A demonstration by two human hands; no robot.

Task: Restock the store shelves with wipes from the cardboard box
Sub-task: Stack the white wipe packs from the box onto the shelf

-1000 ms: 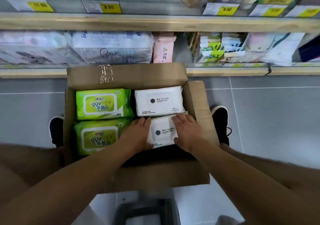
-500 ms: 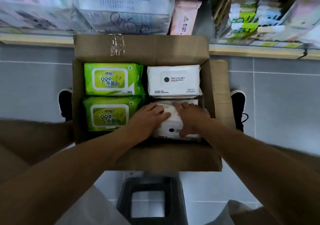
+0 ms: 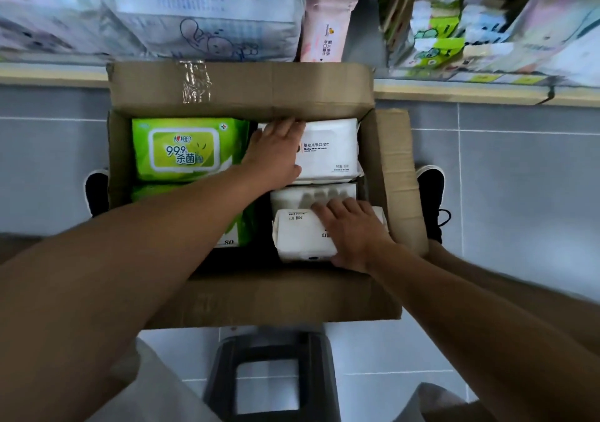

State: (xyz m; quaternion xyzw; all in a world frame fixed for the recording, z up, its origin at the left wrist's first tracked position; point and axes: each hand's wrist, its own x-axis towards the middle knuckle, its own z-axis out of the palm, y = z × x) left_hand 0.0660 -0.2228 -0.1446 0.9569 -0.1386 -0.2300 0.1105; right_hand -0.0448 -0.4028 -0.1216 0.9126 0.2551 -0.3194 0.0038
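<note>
Gathering white packs out of the open brown cardboard box looks to be the step in hand, with nothing yet lifted toward the shelf. The left hand lies flat and spread on the white rectangular pack of baby wipes at the box's far right corner, fingers reaching to the pack's far edge under the box flap; it presses or steadies the pack and has not closed round it. The right hand rests on a second white soft pack in the box's near right corner, fingers loosely curved over its top and thumb at its near edge, a light hold and not a firm clamp. Another white pack shows between these two. Bright green plastic packs of wipes fill the box's left half. Beyond the box's far wall stands the low wooden-edged store shelf, already crowded with goods. Next, I judge, each hand must curl under its pack's edge, lift clear of the box walls, and carry it to a free gap on that shelf.
</note>
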